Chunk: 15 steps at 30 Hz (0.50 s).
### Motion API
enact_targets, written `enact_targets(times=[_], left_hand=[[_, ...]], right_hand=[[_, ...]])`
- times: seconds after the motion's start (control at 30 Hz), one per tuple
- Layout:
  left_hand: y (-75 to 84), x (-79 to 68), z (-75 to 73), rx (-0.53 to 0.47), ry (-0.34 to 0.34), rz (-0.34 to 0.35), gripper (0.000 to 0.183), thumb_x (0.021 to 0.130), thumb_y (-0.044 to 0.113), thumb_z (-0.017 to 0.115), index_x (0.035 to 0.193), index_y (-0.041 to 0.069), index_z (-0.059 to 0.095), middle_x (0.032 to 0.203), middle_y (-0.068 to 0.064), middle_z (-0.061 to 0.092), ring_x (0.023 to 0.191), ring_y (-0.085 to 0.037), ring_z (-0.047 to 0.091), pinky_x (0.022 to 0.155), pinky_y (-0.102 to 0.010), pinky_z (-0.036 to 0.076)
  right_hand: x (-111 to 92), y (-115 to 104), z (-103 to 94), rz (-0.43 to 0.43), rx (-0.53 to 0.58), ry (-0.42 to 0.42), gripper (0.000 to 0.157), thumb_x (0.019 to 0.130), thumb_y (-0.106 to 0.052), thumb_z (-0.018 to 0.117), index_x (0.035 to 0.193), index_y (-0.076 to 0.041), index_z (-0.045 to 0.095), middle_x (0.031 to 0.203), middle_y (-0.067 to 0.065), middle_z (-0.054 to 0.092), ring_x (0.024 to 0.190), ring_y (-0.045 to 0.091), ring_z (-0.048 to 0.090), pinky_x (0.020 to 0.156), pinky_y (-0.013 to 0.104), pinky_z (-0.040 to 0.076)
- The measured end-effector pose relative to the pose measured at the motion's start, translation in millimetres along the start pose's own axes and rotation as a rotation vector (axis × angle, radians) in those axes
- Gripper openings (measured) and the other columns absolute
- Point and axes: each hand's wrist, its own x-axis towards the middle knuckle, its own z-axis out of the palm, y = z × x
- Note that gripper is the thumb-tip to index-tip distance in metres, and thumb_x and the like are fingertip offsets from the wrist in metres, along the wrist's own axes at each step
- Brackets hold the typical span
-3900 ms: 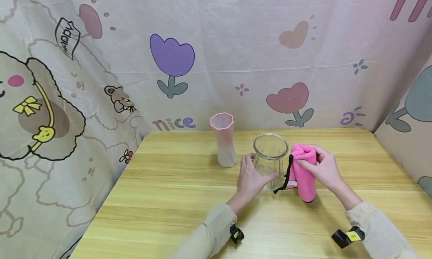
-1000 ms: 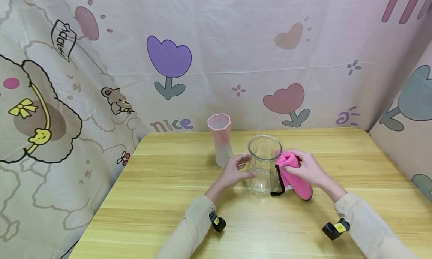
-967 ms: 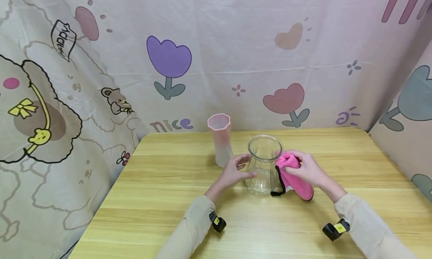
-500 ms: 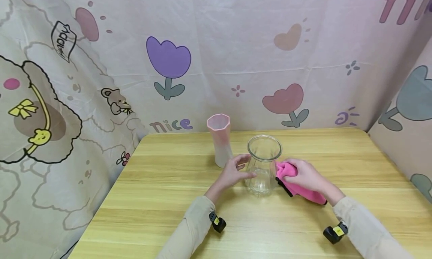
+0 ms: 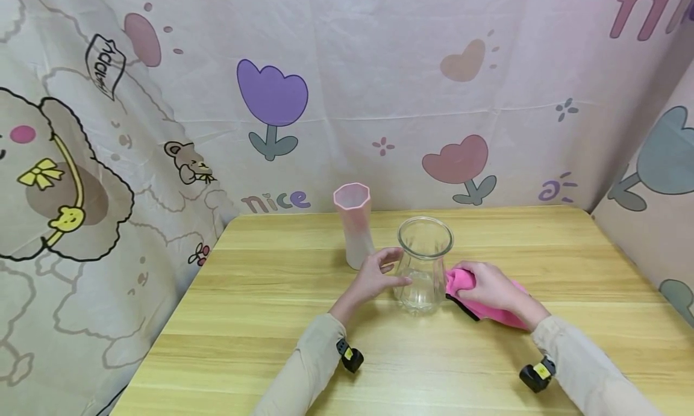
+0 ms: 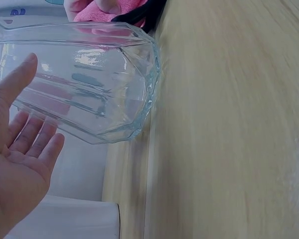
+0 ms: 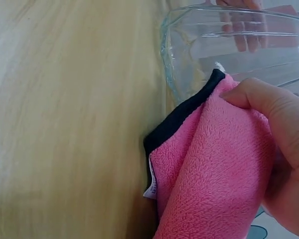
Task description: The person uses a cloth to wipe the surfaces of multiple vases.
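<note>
A clear glass vase (image 5: 421, 283) with faceted sides stands upright on the table. My left hand (image 5: 374, 279) is at its left side, thumb in front and fingers behind. In the left wrist view those fingers (image 6: 32, 134) are loosely extended, with a gap between palm and glass; whether they touch it I cannot tell. My right hand (image 5: 490, 286) grips a bunched pink cleaning cloth (image 7: 214, 164) with black edging and a small white label. The cloth's bunched end is at the vase's lower right side, and its loose part trails under my right wrist.
A pink-and-white vase (image 5: 355, 226) stands upright just behind my left hand. The wooden table (image 5: 260, 319) ends at a printed curtain (image 5: 336, 91) behind and on both sides. Both sleeves carry black wrist cameras.
My right hand has lowered the cloth from near the glass vase's neck to its lower right side, and the cloth now trails rightward. The left hand holds its place over the last second.
</note>
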Motion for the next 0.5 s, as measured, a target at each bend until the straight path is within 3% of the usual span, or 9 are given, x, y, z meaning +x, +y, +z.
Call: enact_targets(times=[0.13, 0.27, 0.5], left_hand=[[-0.5, 0.3, -0.4, -0.006, -0.006, 0.0, 0.062, 0.072, 0.001, 0.073, 0.127, -0.003, 0.045, 0.13, -0.019, 0.047, 0.12, -0.031, 0.044, 0.103, -0.038, 0.036], [-0.2, -0.2, -0.3, -0.001, -0.006, -0.001, 0.062, 0.072, 0.002, 0.073, 0.127, -0.003, 0.046, 0.13, -0.019, 0.047, 0.12, -0.031, 0.044, 0.103, -0.038, 0.036], [0.4, -0.2, -0.9, 0.014, -0.011, 0.001, 0.062, 0.073, 0.002, 0.073, 0.128, -0.002, 0.045, 0.13, -0.019, 0.047, 0.12, -0.031, 0.044, 0.103, -0.038, 0.036]], right_hand=[[-1, 0, -3.4, 0.013, 0.063, 0.006, 0.038, 0.068, -0.009, 0.071, 0.105, -0.002, 0.061, 0.085, 0.004, 0.062, 0.066, 0.011, 0.052, 0.053, 0.021, 0.047], [0, -5, -11.2, 0.038, 0.196, 0.025, 0.039, 0.072, -0.009, 0.072, 0.109, 0.0, 0.06, 0.089, 0.009, 0.064, 0.068, 0.012, 0.054, 0.054, 0.023, 0.05], [5, -24, -26.5, 0.029, 0.374, 0.13, 0.039, 0.077, -0.009, 0.071, 0.113, 0.001, 0.058, 0.1, 0.016, 0.064, 0.079, 0.003, 0.057, 0.066, 0.019, 0.051]])
